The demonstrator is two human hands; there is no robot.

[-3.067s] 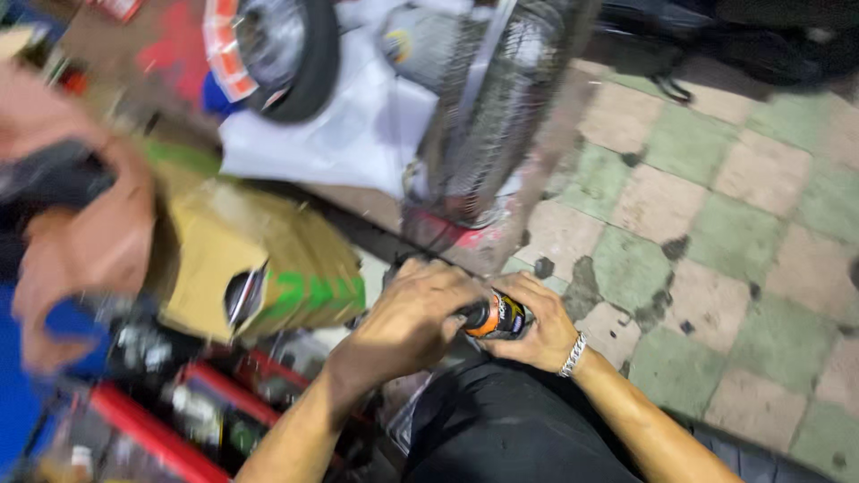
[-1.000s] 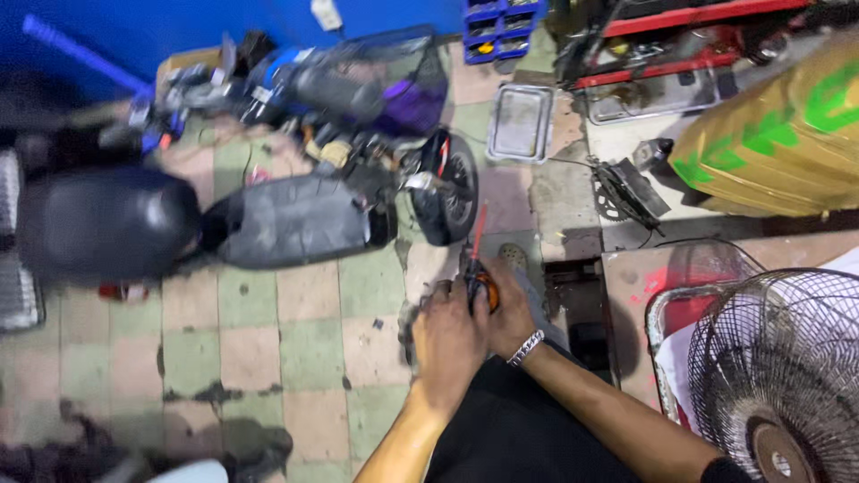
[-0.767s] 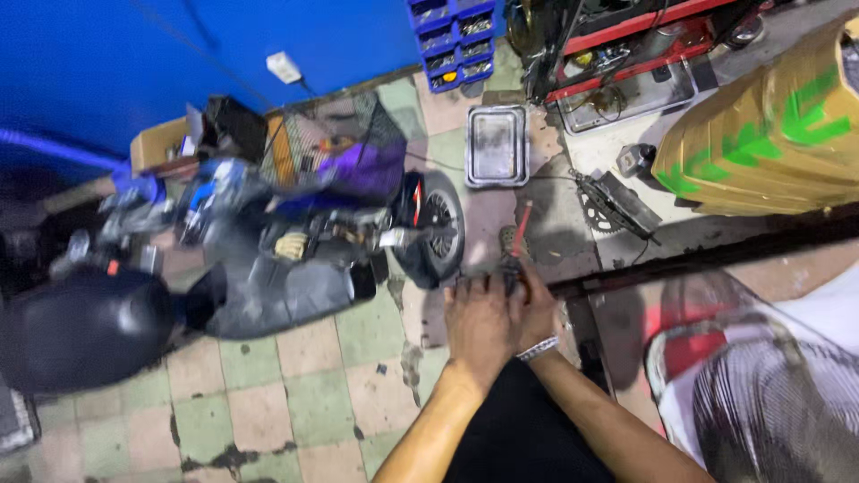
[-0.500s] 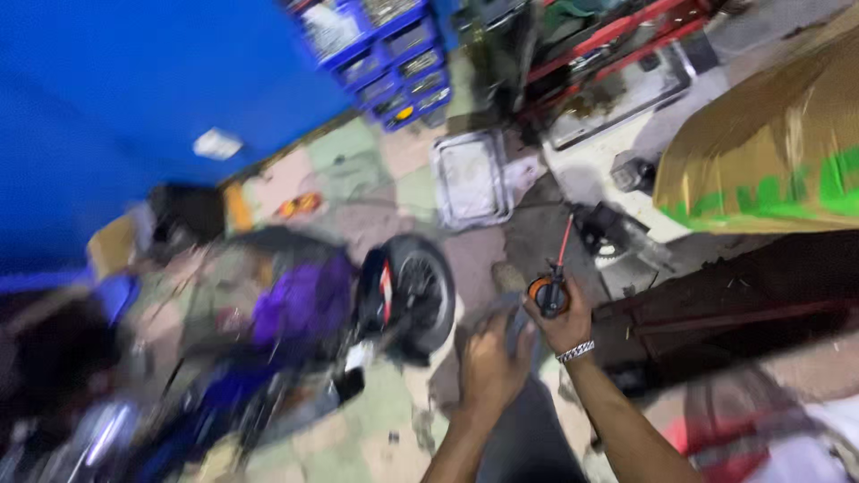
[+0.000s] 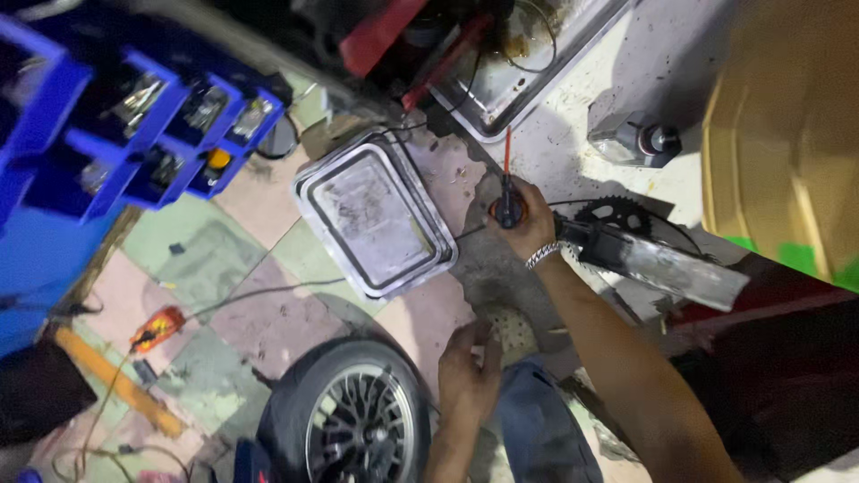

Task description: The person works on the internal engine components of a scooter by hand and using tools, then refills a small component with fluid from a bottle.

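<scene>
One metal tray on tiled floor

My arms are bare, without sleeves. A silver chain bracelet circles my right wrist, and blue jeans cover my knee at lower centre.

Tray left of spray can; sprocket right; wheel below tray.
</scene>
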